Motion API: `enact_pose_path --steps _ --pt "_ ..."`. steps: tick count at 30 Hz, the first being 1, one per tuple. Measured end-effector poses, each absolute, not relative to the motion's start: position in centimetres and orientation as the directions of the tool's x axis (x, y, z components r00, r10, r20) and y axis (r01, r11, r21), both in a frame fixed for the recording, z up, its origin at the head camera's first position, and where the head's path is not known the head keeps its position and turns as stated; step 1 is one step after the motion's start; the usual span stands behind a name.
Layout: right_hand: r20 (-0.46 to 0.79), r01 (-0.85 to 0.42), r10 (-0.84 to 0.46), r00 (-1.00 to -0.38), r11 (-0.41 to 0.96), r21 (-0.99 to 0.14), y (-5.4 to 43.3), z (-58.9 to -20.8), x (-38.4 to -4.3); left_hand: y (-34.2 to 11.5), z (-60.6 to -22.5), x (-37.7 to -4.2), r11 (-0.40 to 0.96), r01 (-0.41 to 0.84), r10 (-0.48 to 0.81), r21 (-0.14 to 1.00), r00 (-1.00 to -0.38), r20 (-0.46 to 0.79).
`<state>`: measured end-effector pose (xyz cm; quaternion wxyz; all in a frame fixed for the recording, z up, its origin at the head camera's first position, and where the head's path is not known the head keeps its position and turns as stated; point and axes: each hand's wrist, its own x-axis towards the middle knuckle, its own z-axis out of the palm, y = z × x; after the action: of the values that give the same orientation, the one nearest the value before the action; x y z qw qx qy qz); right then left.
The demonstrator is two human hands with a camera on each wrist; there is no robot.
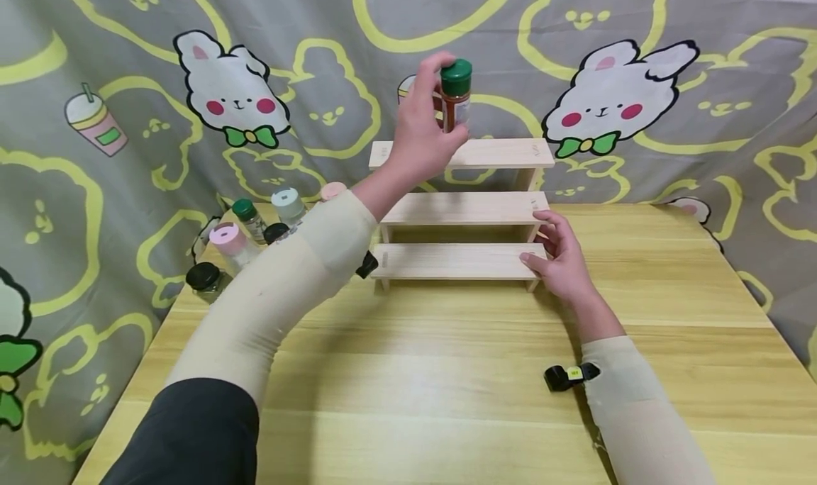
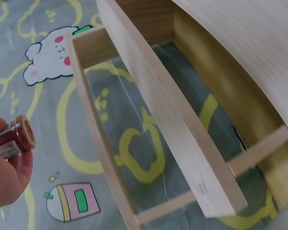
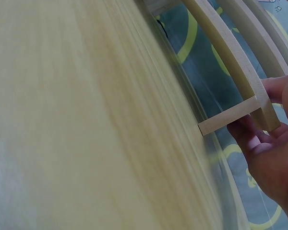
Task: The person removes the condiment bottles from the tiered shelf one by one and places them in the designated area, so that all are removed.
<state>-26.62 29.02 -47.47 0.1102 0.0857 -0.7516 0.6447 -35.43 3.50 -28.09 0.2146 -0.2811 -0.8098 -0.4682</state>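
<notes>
A spice jar (image 1: pixel 456 91) with a green lid and reddish-brown contents is gripped by my left hand (image 1: pixel 424 123), above the top step of a three-tier wooden shelf (image 1: pixel 459 261). In the left wrist view the jar's round base (image 2: pixel 25 132) faces the camera, apart from the shelf's wood. My right hand (image 1: pixel 564 261) holds the right end of the lowest step, thumb on its top. The right wrist view shows those fingers (image 3: pixel 245 136) around the board's end, beside a short leg (image 3: pixel 230 115).
At the table's left stand several jars, among them a black-lidded one (image 1: pixel 206 279), a pink-lidded one (image 1: pixel 230 242), a green-lidded one (image 1: pixel 247 217) and a white-lidded one (image 1: pixel 287 205). My left forearm partly hides this group. A patterned curtain (image 1: pixel 319 17) hangs behind the wooden table (image 1: pixel 408 378).
</notes>
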Motion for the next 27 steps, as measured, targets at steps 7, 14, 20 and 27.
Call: enact_pose_path --steps 7,14,20,27 --pt "0.270 -0.264 0.012 -0.963 0.166 -0.950 29.0 -47.5 -26.7 1.4 -27.9 -34.3 0.397 0.665 0.231 0.633 -0.740 0.632" --pt "0.266 -0.261 0.008 -0.964 0.170 -0.950 29.0 -47.4 -26.6 -0.6 -28.2 -33.3 0.373 0.679 0.215 0.632 -0.726 0.653" --pt "0.261 -0.255 0.015 -0.965 0.176 -0.951 28.9 -47.4 -26.4 -2.3 -28.4 -32.6 0.368 0.664 0.180 0.651 -0.738 0.650" --pt "0.292 -0.286 0.006 -0.956 0.177 -0.942 28.9 -47.5 -26.4 -4.1 -28.5 -31.7 0.383 0.625 0.124 0.681 -0.765 0.632"
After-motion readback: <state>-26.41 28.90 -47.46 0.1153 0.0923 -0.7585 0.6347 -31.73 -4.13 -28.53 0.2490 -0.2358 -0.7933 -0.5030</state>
